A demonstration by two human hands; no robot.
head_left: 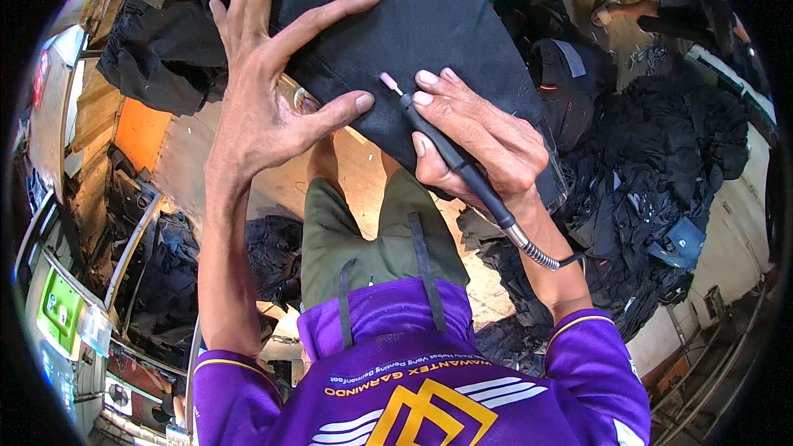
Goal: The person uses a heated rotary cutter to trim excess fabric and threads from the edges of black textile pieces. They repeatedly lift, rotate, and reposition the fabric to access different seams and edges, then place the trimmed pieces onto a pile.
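My right hand [487, 136] is closed around a black rotary tool [454, 157], a pen-shaped handpiece with a small pinkish grinding tip at its upper end. A coiled spring sleeve and cord trail from its lower end past my wrist. Dark fabric, seemingly part of a black garment [446, 25], is spread flat in front of me, with a seam along its left side. The tip is over this cloth; whether it touches cannot be told. My left hand [268, 74] lies over the garment's left edge with fingers spread and thumb stretched toward the tip.
A large heap of dark cloth [661, 157] lies on the right, and another dark pile [165, 54] at the upper left. More dark cloth [273, 256] is on the floor by my legs. An orange panel [140, 136] stands at the left.
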